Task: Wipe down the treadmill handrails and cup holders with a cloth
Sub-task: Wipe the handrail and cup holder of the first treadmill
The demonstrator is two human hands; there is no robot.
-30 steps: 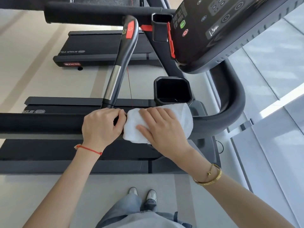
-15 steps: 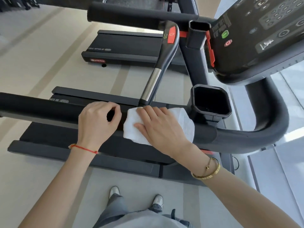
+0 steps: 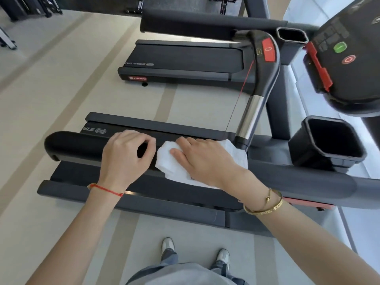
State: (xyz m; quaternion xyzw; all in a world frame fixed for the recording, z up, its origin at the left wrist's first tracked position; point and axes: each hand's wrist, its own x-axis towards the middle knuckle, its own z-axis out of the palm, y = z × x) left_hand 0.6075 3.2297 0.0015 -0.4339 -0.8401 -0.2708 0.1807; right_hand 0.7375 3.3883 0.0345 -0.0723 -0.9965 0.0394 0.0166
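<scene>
Standing beside the treadmill, we press the white cloth (image 3: 234, 154) onto the near handrail (image 3: 78, 145) with our right hand (image 3: 205, 161), fingers flat; our left hand (image 3: 125, 155) curls round the rail just beside it. We judge wiping barely begun: two cup holders, near (image 3: 327, 140) and far (image 3: 292, 37), and the far handrail (image 3: 185, 23) look untouched.

White cloth (image 3: 236, 154), black handrail (image 3: 76, 144)

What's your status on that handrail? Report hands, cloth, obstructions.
Left hand grips the near handrail. Right hand presses the white cloth flat on it. Cup holder untouched. Nothing blocking.
</scene>
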